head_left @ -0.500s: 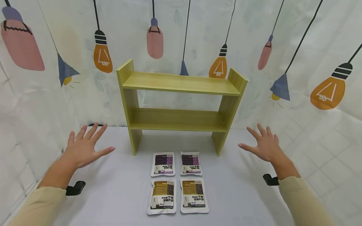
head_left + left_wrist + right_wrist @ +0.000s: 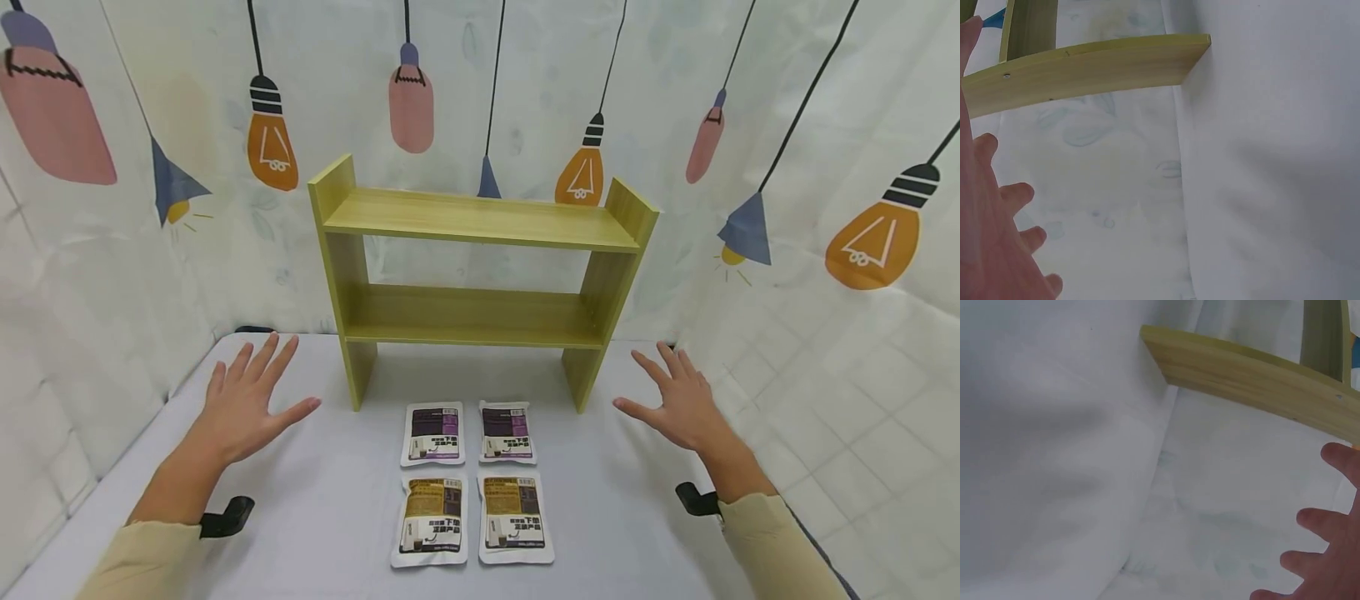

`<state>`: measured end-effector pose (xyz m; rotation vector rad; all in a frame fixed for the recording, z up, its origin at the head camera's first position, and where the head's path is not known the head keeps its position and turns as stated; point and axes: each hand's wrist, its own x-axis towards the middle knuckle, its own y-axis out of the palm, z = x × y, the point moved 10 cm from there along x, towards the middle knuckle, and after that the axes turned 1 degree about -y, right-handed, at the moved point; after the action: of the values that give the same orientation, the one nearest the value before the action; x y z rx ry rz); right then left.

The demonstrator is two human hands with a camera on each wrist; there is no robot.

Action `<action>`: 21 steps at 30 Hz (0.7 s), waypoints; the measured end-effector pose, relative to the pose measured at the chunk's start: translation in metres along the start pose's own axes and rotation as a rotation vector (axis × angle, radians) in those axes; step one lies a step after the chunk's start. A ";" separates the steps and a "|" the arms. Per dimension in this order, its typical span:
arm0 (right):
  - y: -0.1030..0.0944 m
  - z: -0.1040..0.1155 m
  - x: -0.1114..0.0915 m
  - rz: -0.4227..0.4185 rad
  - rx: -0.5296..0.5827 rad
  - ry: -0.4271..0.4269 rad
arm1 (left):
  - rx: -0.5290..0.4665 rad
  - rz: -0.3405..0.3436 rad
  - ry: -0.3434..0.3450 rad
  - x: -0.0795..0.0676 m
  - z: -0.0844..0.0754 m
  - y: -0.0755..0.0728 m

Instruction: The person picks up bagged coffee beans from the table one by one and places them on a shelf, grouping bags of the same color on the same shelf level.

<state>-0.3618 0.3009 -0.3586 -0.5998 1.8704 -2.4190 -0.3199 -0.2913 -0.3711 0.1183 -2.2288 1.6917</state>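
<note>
My left hand (image 2: 243,408) hovers over the left part of the white table, fingers spread and holding nothing. On the other side my right hand (image 2: 681,402) is likewise spread and bare. Between them lie two purple-labelled packets (image 2: 434,433) (image 2: 507,432) in a back row and two gold-labelled packets (image 2: 432,518) (image 2: 514,517) in front. Behind the packets stands a two-tier wooden shelf (image 2: 480,318). Both hands are apart from shelf and packets. Each wrist view shows fingertips near one shelf side panel (image 2: 1104,65) (image 2: 1254,378).
The white tabletop (image 2: 315,517) meets a patterned curtain (image 2: 465,75) printed with hanging lamps at the back. White quilted-looking fabric (image 2: 847,433) closes off the right side. A black band piece (image 2: 228,517) sits at the left wrist, another (image 2: 697,498) at the right.
Both hands have moved inward, the left one to the right and the right one to the left. Packets and shelf stay in place.
</note>
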 end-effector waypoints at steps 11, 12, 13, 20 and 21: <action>0.020 0.025 -0.012 -0.042 0.064 -0.044 | -0.176 -0.060 0.067 -0.003 -0.029 0.016; 0.021 0.027 -0.013 -0.047 0.072 -0.042 | -0.200 -0.065 0.071 -0.003 -0.032 0.017; 0.022 0.029 -0.014 -0.052 0.081 -0.042 | -0.226 -0.070 0.072 -0.003 -0.034 0.019; 0.035 0.042 -0.019 -0.045 0.170 0.000 | -0.370 -0.085 0.042 -0.001 -0.046 0.024; 0.037 0.044 -0.020 -0.044 0.186 0.005 | -0.385 -0.093 0.036 0.001 -0.047 0.024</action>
<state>-0.3375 0.2548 -0.3896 -0.6288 1.6253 -2.5849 -0.3165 -0.2399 -0.3816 0.0942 -2.4331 1.1818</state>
